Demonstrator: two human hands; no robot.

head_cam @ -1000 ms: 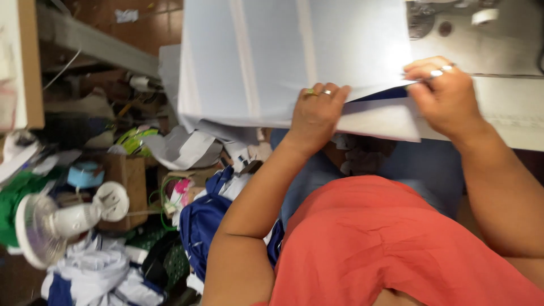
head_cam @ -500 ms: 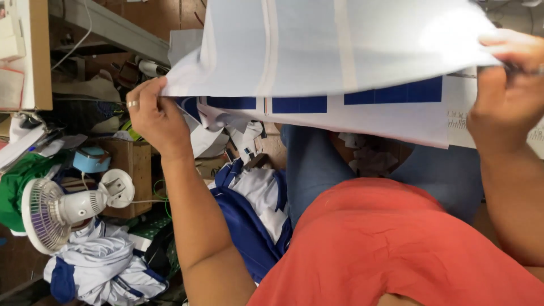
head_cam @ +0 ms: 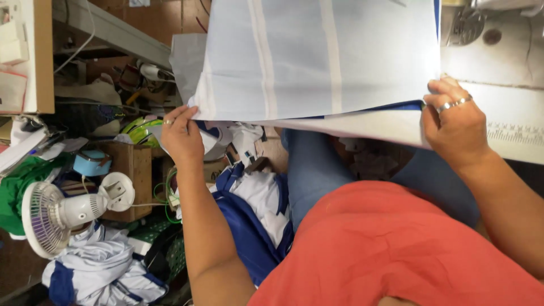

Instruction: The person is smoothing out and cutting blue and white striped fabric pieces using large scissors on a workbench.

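A large pale blue-white fabric piece (head_cam: 317, 62) with lighter stripes and a dark blue edge is stretched out over my lap. My left hand (head_cam: 180, 137), with a ring on it, grips the fabric's lower left corner. My right hand (head_cam: 453, 127), also ringed, pinches the fabric's right edge against the white sewing machine table (head_cam: 510, 122). Both hands are far apart and keep the cloth taut. I wear an orange-red top (head_cam: 396, 255) and blue jeans (head_cam: 311, 170).
A small white desk fan (head_cam: 62, 215) stands at lower left beside a wooden box (head_cam: 133, 175). Blue and white garments (head_cam: 249, 215) lie heaped below my left arm and near the fan. A sewing machine (head_cam: 487, 28) sits at upper right. Clutter fills the left side.
My left hand moved left from the middle and spread the fabric wide, then came back slightly to the right. The right hand shifted down along the right edge. The fabric now lies flatter.
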